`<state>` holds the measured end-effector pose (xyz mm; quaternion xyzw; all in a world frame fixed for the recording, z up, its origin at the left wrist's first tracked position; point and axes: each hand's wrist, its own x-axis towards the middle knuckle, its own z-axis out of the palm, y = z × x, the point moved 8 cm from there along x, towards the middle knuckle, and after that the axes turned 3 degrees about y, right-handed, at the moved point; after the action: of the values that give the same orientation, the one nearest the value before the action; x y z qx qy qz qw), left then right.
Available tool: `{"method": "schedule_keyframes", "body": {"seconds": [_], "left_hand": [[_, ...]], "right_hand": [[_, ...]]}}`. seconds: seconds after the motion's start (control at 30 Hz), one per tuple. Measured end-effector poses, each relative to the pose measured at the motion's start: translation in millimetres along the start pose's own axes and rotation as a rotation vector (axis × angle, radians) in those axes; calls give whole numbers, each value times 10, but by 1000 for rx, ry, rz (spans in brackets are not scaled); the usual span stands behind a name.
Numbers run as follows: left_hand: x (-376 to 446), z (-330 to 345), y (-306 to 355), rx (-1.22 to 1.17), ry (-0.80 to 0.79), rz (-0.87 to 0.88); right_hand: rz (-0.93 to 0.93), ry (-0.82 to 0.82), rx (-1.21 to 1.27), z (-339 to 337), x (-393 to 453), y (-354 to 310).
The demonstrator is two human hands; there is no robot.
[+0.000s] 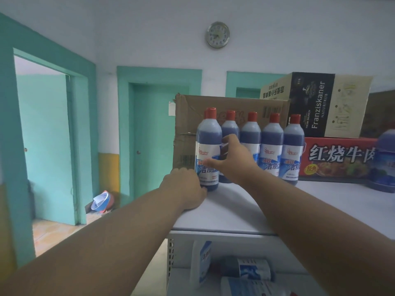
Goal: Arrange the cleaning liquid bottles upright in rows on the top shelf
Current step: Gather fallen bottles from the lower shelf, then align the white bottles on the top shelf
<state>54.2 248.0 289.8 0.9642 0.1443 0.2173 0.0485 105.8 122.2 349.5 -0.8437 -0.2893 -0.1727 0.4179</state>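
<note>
Several blue cleaning liquid bottles with red caps stand upright in a row on the white top shelf point(235, 210). The front-left bottle point(209, 133) stands a little nearer than the others. My left hand point(185, 190) presses against its base from the left. My right hand point(233, 161) wraps the same bottle's right side, thumb across the label and fingers behind it. Beside it stand more bottles point(271, 144), with another upright bottle point(384, 163) at the far right edge. More bottles point(250, 270) lie on their sides on the lower shelf.
A brown cardboard box point(188, 116) stands right behind the bottle row. A red carton point(339, 159) and a Franziskaner box point(318, 103) are stacked at the back right. Teal doors and a wall clock point(217, 34) lie beyond; the shelf's left edge drops to the floor.
</note>
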Motion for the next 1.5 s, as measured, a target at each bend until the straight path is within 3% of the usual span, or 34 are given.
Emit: {"method": "schedule_keyframes", "body": {"seconds": [0.2, 0.4, 0.6, 0.77, 1.17, 1.5], "left_hand": [[-273, -260, 242, -132, 38, 65], [-808, -458, 699, -143, 157, 74], [-1520, -513, 1311, -157, 260, 114], [-2067, -378, 1746, -242, 252, 137], [-2577, 886, 2207, -242, 45, 196], [-1848, 2241, 1687, -107, -240, 172]], "right_hand": [[-201, 182, -105, -423, -285, -216], [-291, 245, -99, -960, -894, -224], [-377, 256, -47, -1609, -1624, -190], [-420, 163, -32, -1866, -2252, 7], [-285, 64, -12, -1701, -2992, 1071], [-90, -51, -158, -809, -2559, 2032]]}}
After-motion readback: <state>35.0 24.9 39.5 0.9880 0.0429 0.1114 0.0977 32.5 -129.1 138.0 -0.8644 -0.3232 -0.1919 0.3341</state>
